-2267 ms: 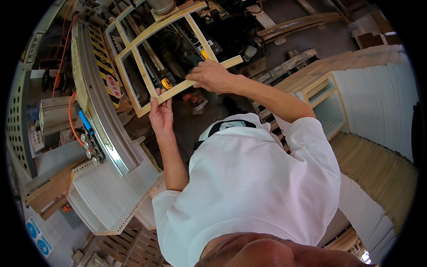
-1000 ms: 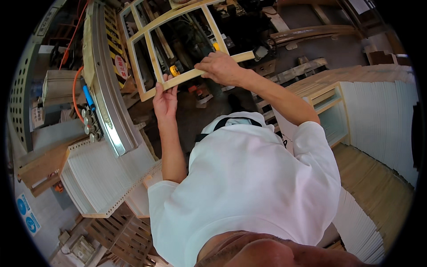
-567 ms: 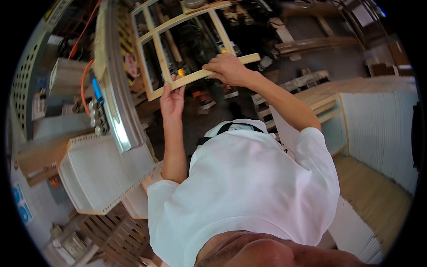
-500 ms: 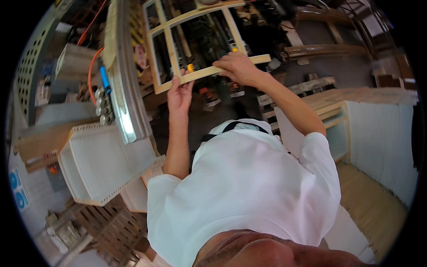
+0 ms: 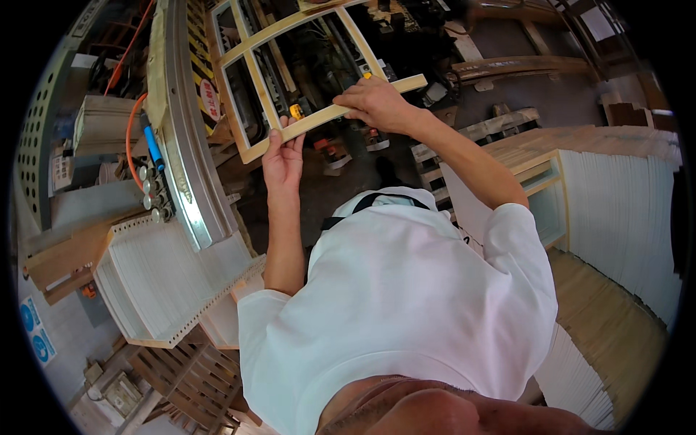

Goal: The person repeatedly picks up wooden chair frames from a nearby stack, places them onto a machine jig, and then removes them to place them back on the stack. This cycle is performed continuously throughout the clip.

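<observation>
A pale wooden frame with crossbars (image 5: 312, 122) spans the top middle, its far part running beyond the picture's edge. My left hand (image 5: 283, 161) grips the near rail close to its left corner, with the thumb at the front edge and the fingers underneath. Toward the right end of that same rail, my right hand (image 5: 377, 106) is closed over it from above. The right fingertips' undersides are hidden. Dark machinery with yellow-tipped parts (image 5: 296, 112) shows through the frame's openings.
On the left runs a long metal rail (image 5: 190, 203) with a blue handle-like part (image 5: 153, 148) and an orange hose (image 5: 129, 138). White stacked panels (image 5: 170, 275) stand lower left, with more stacked panels (image 5: 616, 217) at right. A wooden pallet (image 5: 500, 127) lies beyond my right forearm.
The frame and both hands sit slightly farther left in the picture. The surroundings have shifted too, so my view has turned a little. Both hands keep hold of the near rail.
</observation>
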Available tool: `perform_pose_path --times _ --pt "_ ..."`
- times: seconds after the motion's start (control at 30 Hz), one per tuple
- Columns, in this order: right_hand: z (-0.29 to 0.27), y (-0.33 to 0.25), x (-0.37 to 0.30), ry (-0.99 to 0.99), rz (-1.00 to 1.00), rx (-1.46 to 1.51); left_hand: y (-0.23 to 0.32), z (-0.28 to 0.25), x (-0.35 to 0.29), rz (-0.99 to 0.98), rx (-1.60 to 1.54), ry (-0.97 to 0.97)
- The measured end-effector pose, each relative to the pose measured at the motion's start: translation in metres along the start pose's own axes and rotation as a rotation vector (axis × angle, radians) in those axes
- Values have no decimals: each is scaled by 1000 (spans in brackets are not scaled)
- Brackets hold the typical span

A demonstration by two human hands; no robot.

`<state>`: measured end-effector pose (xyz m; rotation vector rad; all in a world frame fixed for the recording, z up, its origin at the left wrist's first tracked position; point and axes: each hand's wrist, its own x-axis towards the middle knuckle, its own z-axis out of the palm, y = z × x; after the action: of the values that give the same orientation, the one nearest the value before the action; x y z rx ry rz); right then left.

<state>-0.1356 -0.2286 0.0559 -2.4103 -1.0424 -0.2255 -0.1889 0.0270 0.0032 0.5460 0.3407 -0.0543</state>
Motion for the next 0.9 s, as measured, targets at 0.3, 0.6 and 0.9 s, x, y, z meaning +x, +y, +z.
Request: perform_pose_path --times 0.3,0.6,0.9 --pt "3 13 13 98 -41 -44 3 19 14 68 33 19" --pt "9 52 129 149 -257 -536 26 63 108 152 -134 29" --pt "27 112 237 3 -289 -796 0 82 121 84 39 16"
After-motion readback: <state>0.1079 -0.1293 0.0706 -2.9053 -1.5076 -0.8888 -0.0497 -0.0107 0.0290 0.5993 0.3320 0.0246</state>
